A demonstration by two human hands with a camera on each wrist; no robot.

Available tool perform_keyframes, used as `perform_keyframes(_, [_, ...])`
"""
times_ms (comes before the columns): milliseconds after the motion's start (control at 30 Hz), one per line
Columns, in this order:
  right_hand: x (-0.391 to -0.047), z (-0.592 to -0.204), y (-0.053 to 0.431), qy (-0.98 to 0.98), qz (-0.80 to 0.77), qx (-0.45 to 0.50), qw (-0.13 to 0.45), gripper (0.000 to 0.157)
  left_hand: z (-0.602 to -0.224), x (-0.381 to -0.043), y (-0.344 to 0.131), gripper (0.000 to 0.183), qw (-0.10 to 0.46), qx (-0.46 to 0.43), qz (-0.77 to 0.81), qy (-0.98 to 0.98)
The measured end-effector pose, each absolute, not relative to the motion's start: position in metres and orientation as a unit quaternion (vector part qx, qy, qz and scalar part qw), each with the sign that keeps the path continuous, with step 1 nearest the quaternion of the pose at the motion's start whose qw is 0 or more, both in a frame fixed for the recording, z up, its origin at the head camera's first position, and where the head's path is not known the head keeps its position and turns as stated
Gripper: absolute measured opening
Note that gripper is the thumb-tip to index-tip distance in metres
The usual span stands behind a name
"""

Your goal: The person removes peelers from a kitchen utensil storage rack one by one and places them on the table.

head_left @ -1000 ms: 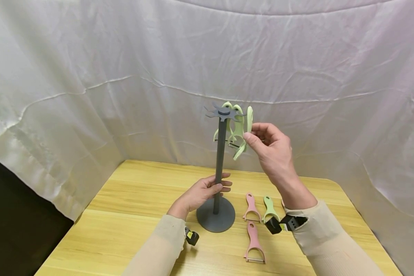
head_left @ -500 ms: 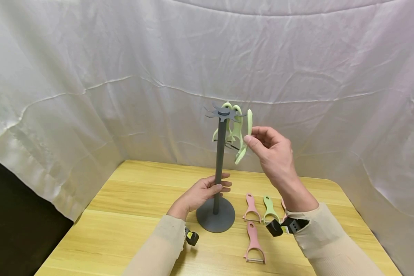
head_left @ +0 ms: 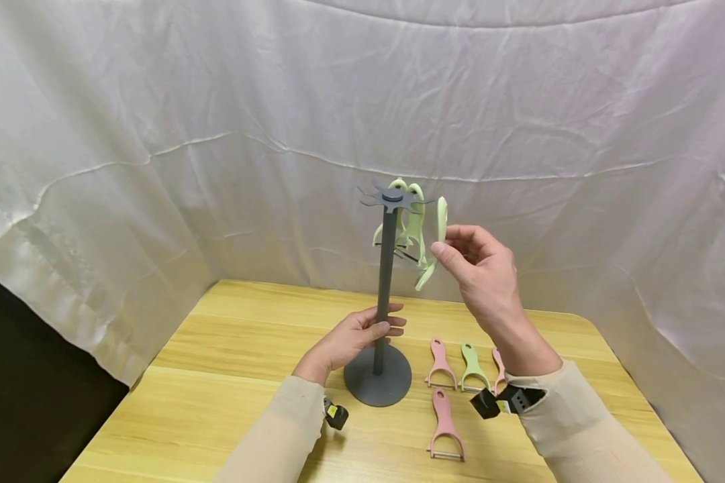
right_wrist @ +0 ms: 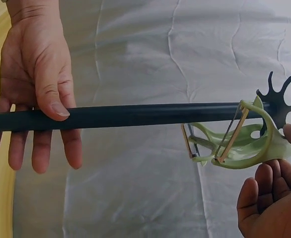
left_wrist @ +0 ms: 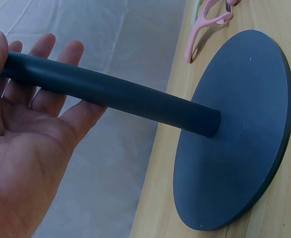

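A dark grey hook stand rises from a round base, with a ring of curved hooks at its top. My left hand holds the pole low down, its thumb in front and its fingers behind. Between thumb and fingers, my right hand pinches a light green peeler by the handle. This peeler is just right of the hooks, handle end up and tilted; in the head view a small gap shows beside the hook tip. Two more green peelers hang from the hooks, partly behind the pole.
On the wooden table, right of the base, lie a pink peeler, a green peeler and another pink one partly hidden by the right wrist. Nearer the front lies a further pink peeler. White cloth encloses the back and sides.
My right hand has drawn the green peeler slightly down and to the right, off from the hook tip. The left hand and the stand have kept their place.
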State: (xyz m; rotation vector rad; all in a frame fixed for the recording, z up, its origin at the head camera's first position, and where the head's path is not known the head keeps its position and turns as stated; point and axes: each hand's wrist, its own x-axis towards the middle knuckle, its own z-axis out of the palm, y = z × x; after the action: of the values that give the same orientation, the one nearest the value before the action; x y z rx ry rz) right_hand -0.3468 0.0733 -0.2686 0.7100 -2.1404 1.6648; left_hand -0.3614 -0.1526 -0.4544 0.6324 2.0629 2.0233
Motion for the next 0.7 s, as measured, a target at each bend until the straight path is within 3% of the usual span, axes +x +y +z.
perform_keyframes(700, [-0.348, -0.286, 0.088, -0.786, 0.556, 0.216, 0.164, 0.032, -0.455, -0.362, -0.152, 0.048, 0.09, 0.219, 0.681, 0.693])
